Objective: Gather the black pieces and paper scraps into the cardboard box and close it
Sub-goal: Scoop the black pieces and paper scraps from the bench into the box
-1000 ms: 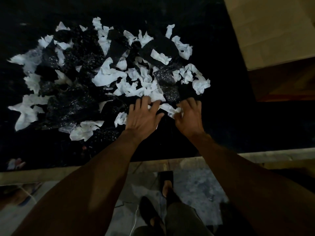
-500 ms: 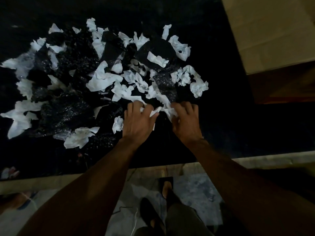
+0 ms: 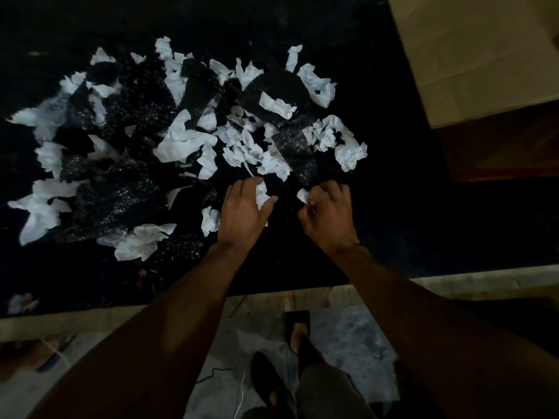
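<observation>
Looking down through the head camera, I see both hands at the near side of a heap on the black table (image 3: 429,237), a little in from its near edge. The left hand (image 3: 245,213) has its fingers curled over a white paper scrap (image 3: 262,195), with the thumb closing against the scrap from the right. The right hand (image 3: 328,216) is drawn into a loose fist, its thumb and forefinger pinching a smaller paper scrap (image 3: 302,195) at the fist's left side. The gap between the two hands is dark (something black may lie there, but I cannot make it out).

Just beyond the fingers, the heap runs from the table's left side to about its middle. Crumpled white paper scraps (image 3: 184,143) are mixed in with the black pieces (image 3: 121,192), which look glossy and bubbled like bubble wrap. A balled-up scrap (image 3: 351,154) marks the heap's right end.

The cardboard box (image 3: 472,55) stands at the table's far right corner, well apart from the heap, with a tan panel turned to the camera. I cannot tell from here whether its flaps are open.

Below the table's near edge I can see grey floor (image 3: 348,337) and the person's feet in dark sandals (image 3: 272,385).
</observation>
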The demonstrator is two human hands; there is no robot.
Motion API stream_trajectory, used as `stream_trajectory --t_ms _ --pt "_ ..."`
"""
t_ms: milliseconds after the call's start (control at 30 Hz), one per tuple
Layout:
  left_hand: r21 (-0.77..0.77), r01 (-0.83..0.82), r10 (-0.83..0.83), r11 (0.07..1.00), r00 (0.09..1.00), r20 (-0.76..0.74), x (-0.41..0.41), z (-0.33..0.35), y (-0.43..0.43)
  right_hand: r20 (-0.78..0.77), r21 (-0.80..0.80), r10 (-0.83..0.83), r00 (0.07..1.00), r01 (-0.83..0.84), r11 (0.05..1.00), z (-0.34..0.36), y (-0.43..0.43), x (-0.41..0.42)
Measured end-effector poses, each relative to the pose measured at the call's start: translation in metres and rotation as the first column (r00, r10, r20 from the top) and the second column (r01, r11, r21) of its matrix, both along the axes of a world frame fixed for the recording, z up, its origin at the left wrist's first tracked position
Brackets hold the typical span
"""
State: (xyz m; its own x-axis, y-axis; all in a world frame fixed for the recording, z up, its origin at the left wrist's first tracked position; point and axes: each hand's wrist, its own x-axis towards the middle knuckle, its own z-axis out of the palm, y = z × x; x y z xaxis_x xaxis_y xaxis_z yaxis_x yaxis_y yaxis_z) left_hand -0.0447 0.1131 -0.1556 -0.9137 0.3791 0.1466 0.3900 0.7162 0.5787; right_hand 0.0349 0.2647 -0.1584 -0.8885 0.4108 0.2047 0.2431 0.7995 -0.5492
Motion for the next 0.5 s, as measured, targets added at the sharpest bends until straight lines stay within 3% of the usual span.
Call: stream_trajectory --t_ms 133,300,500 --pt "0.015 -0.074 0.074 0.997 0.997 -0.013 -0.001 0.001 0.007 -0.011 -0.025 0.019 1.000 -0.020 1.000 -0.001 0.001 0.002" --pt "-0.043 -0.010 0.009 0.999 1.000 -0.029 -0.004 0.005 0.005 -0.008 0.000 0.021 1.000 -0.021 1.000 -0.003 0.004 0.003" --pt "-0.030 0.013 -0.012 0.999 1.000 0.020 -0.013 0.021 0.006 -0.007 -0.131 -0.020 1.000 0.019 0.991 0.011 0.012 0.001"
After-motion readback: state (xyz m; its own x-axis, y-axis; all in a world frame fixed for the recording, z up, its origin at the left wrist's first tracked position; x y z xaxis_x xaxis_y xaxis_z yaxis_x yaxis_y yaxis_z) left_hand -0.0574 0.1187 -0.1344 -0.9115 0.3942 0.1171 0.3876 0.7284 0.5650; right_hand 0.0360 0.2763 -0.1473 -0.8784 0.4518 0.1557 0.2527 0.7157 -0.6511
